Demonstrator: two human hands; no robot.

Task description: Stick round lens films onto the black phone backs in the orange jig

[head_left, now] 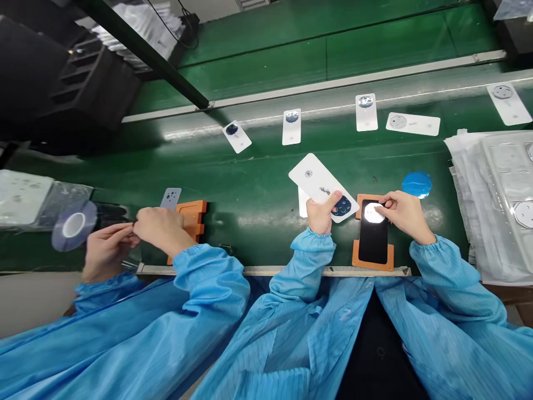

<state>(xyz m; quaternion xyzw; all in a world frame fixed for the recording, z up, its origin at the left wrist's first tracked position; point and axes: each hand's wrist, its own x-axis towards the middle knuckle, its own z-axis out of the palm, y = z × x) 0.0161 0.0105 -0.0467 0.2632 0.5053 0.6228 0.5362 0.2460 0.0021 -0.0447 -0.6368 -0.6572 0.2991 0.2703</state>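
Observation:
My left hand (320, 215) is closed on a white phone back cover (310, 169) with a dark round camera area, which I hold tilted above the bench. Another white panel (302, 204) shows partly beneath it. An orange fixture (356, 255) at the bench's front edge carries a black rectangular plate (373, 239). At the plate's top lies a bright white round piece (373, 213). My right hand (406, 214) pinches at this piece's right side, thumb and fingertips together. Exactly how the fingertips grip its edge is hard to see.
Several white back covers (366, 119) lie along the far side of the green bench. A blue round film (417, 184) sits right of the fixture; clear plastic trays (495, 222) are stacked far right. A co-worker's hands (160, 225) work at left, near a tape roll (75, 225) and another orange fixture (194, 216).

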